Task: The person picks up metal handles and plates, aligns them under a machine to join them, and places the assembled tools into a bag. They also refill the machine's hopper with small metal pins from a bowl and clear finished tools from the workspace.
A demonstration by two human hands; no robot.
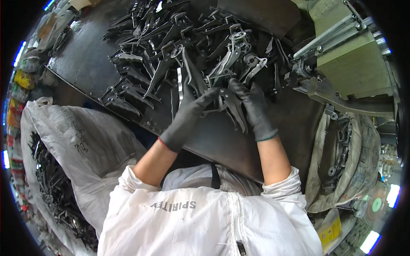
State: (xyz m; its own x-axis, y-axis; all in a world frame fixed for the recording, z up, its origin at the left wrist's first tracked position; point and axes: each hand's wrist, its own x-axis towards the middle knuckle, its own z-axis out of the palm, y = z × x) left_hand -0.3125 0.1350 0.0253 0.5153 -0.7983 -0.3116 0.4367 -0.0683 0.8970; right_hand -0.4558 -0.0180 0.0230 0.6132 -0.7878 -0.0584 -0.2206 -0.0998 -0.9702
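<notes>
My left hand (185,117), in a dark grey glove, is closed at the near edge of a heap of metal parts. Its thumb and fingers meet a plier-like metal part (232,109) with two curved, tapering legs that point down toward me. From the other side my right hand (255,106), gloved alike, pinches the upper end of this part. Some of my fingertips are hidden behind metal. A pale, wavy-edged metal strip (180,83) stands by my left fingers. Beyond the hands lies the pile of similar dark, plier-like parts (149,64), tangled together.
The pile rests on a dark metal table (209,143). A green machine (354,64) with a metal rod stands at the right. White sacks of metal parts stand at the left (85,136) and right (361,162). The table's near edge runs before my body.
</notes>
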